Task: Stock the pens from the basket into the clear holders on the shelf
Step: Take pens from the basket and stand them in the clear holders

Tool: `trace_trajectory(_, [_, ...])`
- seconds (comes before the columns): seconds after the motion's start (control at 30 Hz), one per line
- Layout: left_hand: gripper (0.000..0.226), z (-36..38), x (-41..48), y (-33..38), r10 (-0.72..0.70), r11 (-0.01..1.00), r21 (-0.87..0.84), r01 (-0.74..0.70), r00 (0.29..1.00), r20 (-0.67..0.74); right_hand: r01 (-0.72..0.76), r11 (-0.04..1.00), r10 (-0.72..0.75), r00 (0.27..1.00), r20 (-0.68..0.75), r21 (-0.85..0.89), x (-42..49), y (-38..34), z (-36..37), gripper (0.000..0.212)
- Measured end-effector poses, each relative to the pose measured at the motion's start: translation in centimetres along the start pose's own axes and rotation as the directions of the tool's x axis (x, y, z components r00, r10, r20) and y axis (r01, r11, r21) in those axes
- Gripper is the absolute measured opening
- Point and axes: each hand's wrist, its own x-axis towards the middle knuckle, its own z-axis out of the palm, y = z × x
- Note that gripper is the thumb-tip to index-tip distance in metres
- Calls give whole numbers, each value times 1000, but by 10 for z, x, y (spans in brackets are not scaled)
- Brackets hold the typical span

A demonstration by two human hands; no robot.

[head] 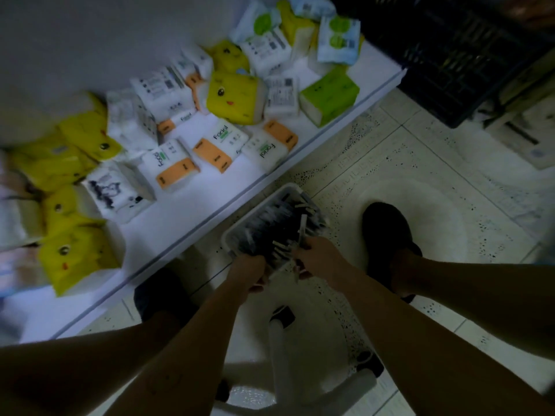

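White tubing with black end caps, a frame (274, 337), stands nearest, below both forearms. Just beyond it the two hands meet at the near end of the basket (231, 235), which sits on the pale floor tiles (420, 181). The right hand (315, 259) has its fingers curled round a few pens (302, 232), one pale shaft rising straight up out of the grip. The left hand (249, 274), just beside it, is curled at the basket's near rim; blur hides whether it grips the rim, pens, or nothing. The rest of the dark, pale-capped pens lie heaped in the basket directly ahead of both grips. A dark shoe (387, 232) stands to the right of the grip, another (159, 292) to its left. Further out on the left runs a low white shelf (210, 214) strewn with yellow, white, orange and green tissue packs (234, 97). Farthest off, up and to the right, a black crate (456, 55).
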Motion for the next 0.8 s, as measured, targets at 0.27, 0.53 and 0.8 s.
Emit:
trace_trajectory(0.27, [26,-47,-100,47,343,928,-61,-367,909,-239,325,943,-330,941,-77,-68,-72,-84,-8,12])
trace_trajectory(0.53, [20,-105,-208,98,726,646,-25,-763,624,-290,677,725,-668,736,-109,128,-172,-195,-18,79])
trace_trajectory(0.8, [26,-159,-334,132,857,215,83,-973,148,-494,892,450,-873,450,-188,47,-273,-271,-10,39])
